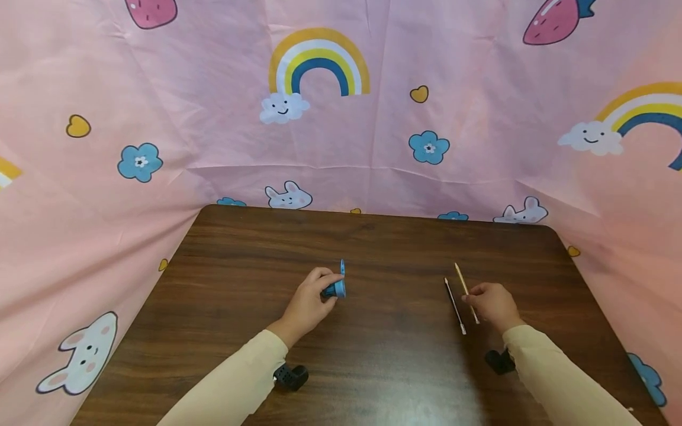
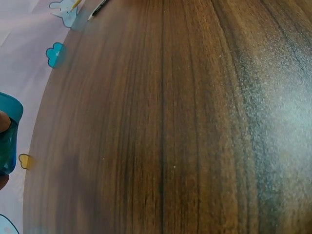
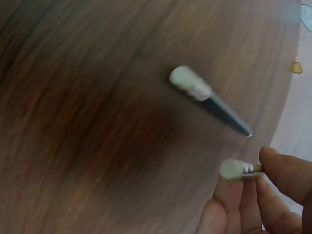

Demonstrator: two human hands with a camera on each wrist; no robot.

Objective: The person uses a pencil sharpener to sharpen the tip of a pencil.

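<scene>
My left hand (image 1: 305, 303) holds a small translucent blue container (image 1: 339, 289) between thumb and fingers, above the left-middle of the table. Its round lid stands flipped up; whether it is a pencil sharpener I cannot tell. In the left wrist view, only part of the blue container (image 2: 9, 146) shows at the left edge. On the right, my right hand (image 1: 496, 306) pinches a yellow pencil (image 1: 461, 278) near its eraser end, point facing away. A black pencil (image 1: 454, 305) with a white eraser lies on the table just left of it. Both erasers face the right wrist camera.
The dark wood-grain table (image 1: 383, 248) has rounded far corners. Pink printed cloth (image 1: 383, 136) hangs behind it and along both sides. Small black wrist devices, one at the left sleeve (image 1: 290, 376) and one at the right (image 1: 499, 361), hang below the cuffs.
</scene>
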